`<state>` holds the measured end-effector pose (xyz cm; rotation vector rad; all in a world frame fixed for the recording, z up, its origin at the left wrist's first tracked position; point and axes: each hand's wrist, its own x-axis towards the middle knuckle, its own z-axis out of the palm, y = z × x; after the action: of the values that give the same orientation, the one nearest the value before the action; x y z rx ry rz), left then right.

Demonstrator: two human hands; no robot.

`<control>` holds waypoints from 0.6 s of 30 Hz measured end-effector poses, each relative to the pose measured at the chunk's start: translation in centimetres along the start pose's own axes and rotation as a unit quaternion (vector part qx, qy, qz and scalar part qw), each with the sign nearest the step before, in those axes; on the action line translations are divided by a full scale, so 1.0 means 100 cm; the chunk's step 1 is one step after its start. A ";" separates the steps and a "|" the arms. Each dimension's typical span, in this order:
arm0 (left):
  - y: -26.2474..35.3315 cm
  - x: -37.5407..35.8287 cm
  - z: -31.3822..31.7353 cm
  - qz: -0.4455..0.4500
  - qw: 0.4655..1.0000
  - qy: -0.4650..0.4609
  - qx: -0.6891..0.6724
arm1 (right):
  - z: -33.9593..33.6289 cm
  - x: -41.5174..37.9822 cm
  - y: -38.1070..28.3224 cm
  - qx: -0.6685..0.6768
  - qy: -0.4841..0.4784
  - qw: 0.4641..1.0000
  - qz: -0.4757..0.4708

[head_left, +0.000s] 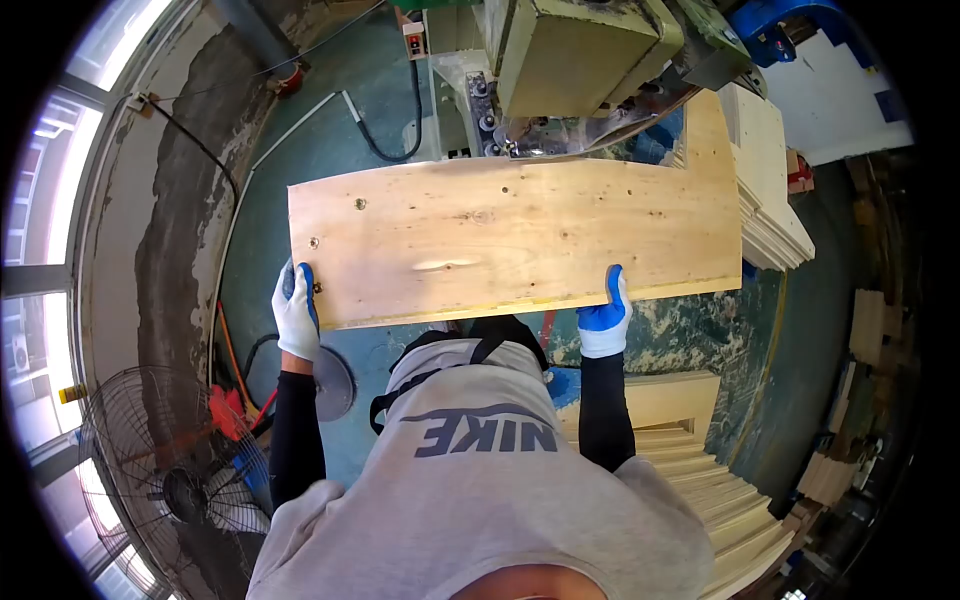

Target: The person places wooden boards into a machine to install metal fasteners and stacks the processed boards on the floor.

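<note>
A large plywood panel [450,235] lies across the view in front of my body, with an arm of it reaching up at the right. My left hand [297,315], in a white and blue work glove, grips its lower left corner, thumb on top. Farther right, my right hand [606,318] holds the near edge in a matching glove, thumb on the upper face and fingers underneath. The panel's far edge meets the front of a green machine [570,60], whose working part is partly hidden behind the wood.
Stacked plywood pieces [765,180] stand right of the machine, and another stack [700,480] is behind my right arm. A wire-caged fan [175,480] stands at the lower left beside the windows. A black hose [385,155] hangs left of the machine.
</note>
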<state>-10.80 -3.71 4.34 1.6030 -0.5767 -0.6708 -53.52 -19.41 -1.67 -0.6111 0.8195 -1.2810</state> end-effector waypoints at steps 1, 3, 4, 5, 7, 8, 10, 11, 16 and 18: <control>0.007 0.004 0.002 0.007 1.000 -0.011 0.004 | 0.001 -0.002 0.004 -0.025 0.017 0.999 -0.019; 0.009 0.013 0.002 0.013 0.999 -0.028 -0.006 | -0.002 -0.007 0.009 -0.052 0.032 0.997 -0.041; 0.005 0.019 0.000 0.016 0.999 -0.032 -0.021 | -0.004 -0.006 0.010 -0.053 0.028 0.997 -0.047; 0.002 0.027 -0.003 0.018 0.999 -0.037 -0.034 | -0.006 -0.006 0.011 -0.053 0.025 0.997 -0.051; -0.001 0.037 -0.006 0.021 0.998 -0.056 -0.020 | -0.003 0.001 0.008 -0.060 0.026 0.997 -0.038; 0.000 0.045 -0.003 0.026 0.997 -0.061 -0.026 | 0.000 0.007 0.009 -0.063 0.027 0.997 -0.033; 0.007 0.065 0.003 0.053 0.995 -0.084 0.007 | 0.014 0.021 0.011 -0.020 0.051 0.998 -0.040; 0.007 0.074 0.007 0.046 0.995 -0.086 0.007 | 0.022 0.026 0.009 0.043 0.068 0.997 -0.015; 0.008 0.082 0.006 0.000 0.996 -0.079 0.034 | 0.029 0.027 0.003 0.014 0.074 0.997 0.011; 0.008 0.084 0.007 -0.013 0.997 -0.069 0.011 | 0.035 0.021 0.003 0.005 0.085 0.996 -0.009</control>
<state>-5.39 -10.19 4.25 1.5955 -0.6672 -0.8019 -50.33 -21.60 -0.26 -0.5075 0.9486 -1.3662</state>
